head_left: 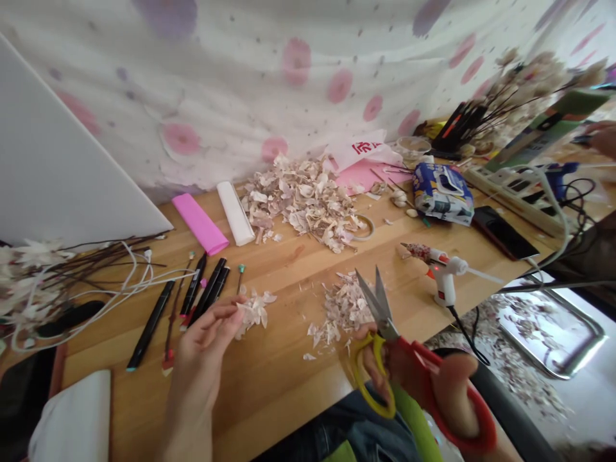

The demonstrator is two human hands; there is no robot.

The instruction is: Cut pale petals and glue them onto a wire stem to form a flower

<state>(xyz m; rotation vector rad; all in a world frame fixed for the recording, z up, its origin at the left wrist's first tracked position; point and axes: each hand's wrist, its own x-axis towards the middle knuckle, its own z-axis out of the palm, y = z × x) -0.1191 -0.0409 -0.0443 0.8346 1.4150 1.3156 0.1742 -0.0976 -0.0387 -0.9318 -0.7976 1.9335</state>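
Observation:
My left hand (212,337) is over the wooden table, its thumb and fingers pinched on a pale dried petal beside a small heap of whitish petals (258,309). My right hand (455,388) grips scissors (380,301) with one yellow and one red handle loop. Their blades are partly apart and point up and away. Just left of the blades lies a pile of small petal clippings (344,305). Farther back spreads a larger mound of dried pale petals (305,192).
Behind my left hand lie black markers (209,292), a pink paper roll (201,224) and a white roll (235,213). To the right are a glue gun (443,276), a phone (505,232), a wipes pack (443,192) and a power strip (520,192). Another person's hand (602,138) shows far right.

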